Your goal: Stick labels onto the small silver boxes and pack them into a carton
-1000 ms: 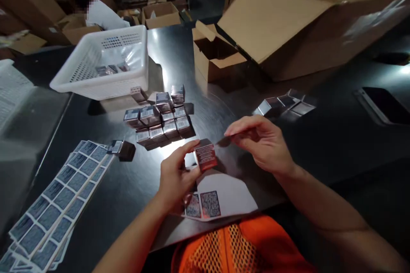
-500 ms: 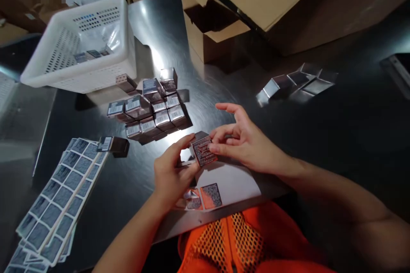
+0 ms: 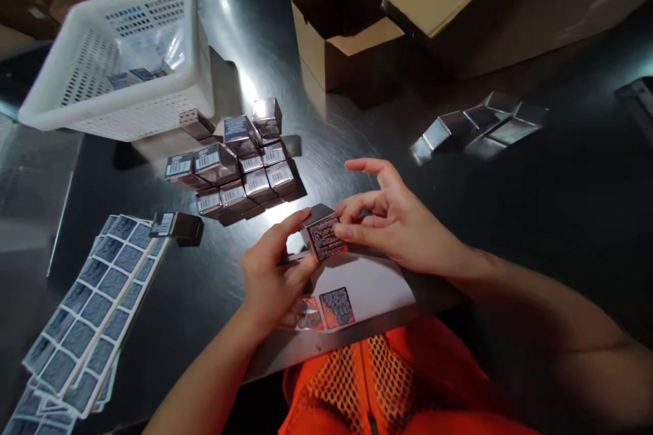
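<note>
My left hand is closed around a small dark box, thumb and fingers at its sides. A dark square sticker with fine print and a reddish edge covers the box's near face. My right hand pinches at the sticker's right edge, its thumb on the printed face and one finger stretched out above. Whether the sticker is fully flat I cannot tell. Below the hands lies a white backing sheet with another square sticker on it, close to the table's near edge.
Several small boxes with barcodes stand grouped beyond my left hand. Sheets of dark square labels lie at the left, with one box on their top corner. Farther off are a white basket, an open carton and silvery boxes.
Both hands keep nearly the same hold on the box. The box face shows slightly more squarely, and the view has shifted a little.
</note>
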The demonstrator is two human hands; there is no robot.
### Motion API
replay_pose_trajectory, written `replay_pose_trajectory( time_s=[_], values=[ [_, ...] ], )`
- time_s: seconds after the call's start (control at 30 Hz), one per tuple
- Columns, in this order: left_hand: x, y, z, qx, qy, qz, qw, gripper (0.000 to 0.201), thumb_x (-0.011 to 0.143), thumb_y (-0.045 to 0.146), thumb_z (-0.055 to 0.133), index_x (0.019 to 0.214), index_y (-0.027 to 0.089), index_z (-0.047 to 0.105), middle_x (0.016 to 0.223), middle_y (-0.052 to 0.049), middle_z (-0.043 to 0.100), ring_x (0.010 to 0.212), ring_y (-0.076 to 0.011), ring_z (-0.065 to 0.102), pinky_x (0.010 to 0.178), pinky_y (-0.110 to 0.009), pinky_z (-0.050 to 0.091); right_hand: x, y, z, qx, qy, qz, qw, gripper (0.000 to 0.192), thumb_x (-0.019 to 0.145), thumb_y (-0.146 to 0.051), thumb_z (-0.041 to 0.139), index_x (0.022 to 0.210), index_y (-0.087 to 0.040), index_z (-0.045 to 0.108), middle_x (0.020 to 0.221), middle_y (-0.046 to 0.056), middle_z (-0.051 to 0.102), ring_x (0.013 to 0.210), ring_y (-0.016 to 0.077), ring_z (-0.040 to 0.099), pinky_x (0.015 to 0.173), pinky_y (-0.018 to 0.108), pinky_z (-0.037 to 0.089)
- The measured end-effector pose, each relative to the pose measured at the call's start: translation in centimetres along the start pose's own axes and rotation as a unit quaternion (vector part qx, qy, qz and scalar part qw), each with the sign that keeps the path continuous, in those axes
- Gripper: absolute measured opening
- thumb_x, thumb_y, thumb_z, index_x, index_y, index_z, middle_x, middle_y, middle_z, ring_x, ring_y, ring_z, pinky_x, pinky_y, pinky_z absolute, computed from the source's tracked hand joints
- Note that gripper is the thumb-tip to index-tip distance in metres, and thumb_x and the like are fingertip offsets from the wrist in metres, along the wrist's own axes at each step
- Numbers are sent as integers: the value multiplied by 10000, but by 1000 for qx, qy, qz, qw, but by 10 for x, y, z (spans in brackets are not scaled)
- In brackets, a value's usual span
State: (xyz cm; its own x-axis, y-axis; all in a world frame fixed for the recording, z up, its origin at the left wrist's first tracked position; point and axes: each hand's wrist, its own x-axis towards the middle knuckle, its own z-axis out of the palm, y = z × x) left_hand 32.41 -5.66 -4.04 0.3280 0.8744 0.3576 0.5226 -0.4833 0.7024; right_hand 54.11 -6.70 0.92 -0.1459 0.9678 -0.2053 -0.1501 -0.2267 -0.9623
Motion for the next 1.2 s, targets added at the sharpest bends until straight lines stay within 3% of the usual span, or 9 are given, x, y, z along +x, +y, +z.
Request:
replay_pose_trajectory(
  time_s=[0.4,0.6,0.73,0.8,0.9,0.97,1.03,1.1,1.2],
  values=[
    [-1,1,1,17,17,17,1000,476,803,261,805,1258,247,665,955,22,740,460,-23,453,421,-164,366,1,3,3,0,15,-9,1000,711,760,-233,800,1309,-282,352,740,-70,631,807,178,714,652,287,598],
    [-3,3,-1,19,19,28,999,462,816,263,796,1261,243,672,934,12,743,461,-26,477,422,-157,388,-1,9,7,-58,60,-59,995,777,735,-221,838,1357,-284,377,655,-85,585,949,218,726,761,332,619],
    [-2,4,-2,22,29,48,998,445,800,239,801,1230,252,688,918,19,754,458,-21,492,431,-143,406,7,9,-3,-95,76,-63,991,757,614,-231,918,1240,-261,493,603,-128,425,739,166,680,686,295,580],
    [-2,3,-2,16,30,49,998,448,778,219,812,1209,255,695,916,24,759,452,-21,493,429,-142,415,14,10,-10,-86,39,-40,995,814,562,-253,941,1246,-249,499,729,-96,513,756,140,651,667,273,568],
    [0,2,-3,7,9,28,1000,472,772,235,824,1223,249,686,935,15,762,440,-27,488,416,-152,422,23,12,-18,-31,-90,31,995,900,583,-289,921,1351,-234,456,985,-10,628,865,134,651,728,278,569],
    [2,2,-4,21,-11,11,1000,586,769,316,844,1315,251,640,962,0,765,406,-24,450,384,-162,397,26,14,-19,-31,-116,36,992,867,622,-325,901,1365,-220,467,956,-9,649,827,123,638,727,271,542],
    [5,3,-5,59,-22,23,998,760,763,410,853,1441,262,542,1061,-37,767,411,-37,463,375,-182,393,24,15,-14,-101,-55,-6,993,809,643,-385,894,1333,-215,507,841,-37,632,754,119,610,677,260,503],
    [7,5,-5,110,-21,66,992,853,778,455,834,1515,260,451,1187,-87,743,577,-111,626,450,-216,466,19,17,-7,-199,30,-54,978,772,642,-425,896,1295,-218,539,770,-55,594,701,124,587,624,260,466],
    [8,6,-6,163,-16,116,980,654,843,418,757,1428,228,536,1200,-103,720,950,-221,711,593,-253,529,11,19,4,-269,68,-107,955,744,667,-445,892,1287,-216,550,754,-62,562,659,124,578,614,272,462]
  ],
)
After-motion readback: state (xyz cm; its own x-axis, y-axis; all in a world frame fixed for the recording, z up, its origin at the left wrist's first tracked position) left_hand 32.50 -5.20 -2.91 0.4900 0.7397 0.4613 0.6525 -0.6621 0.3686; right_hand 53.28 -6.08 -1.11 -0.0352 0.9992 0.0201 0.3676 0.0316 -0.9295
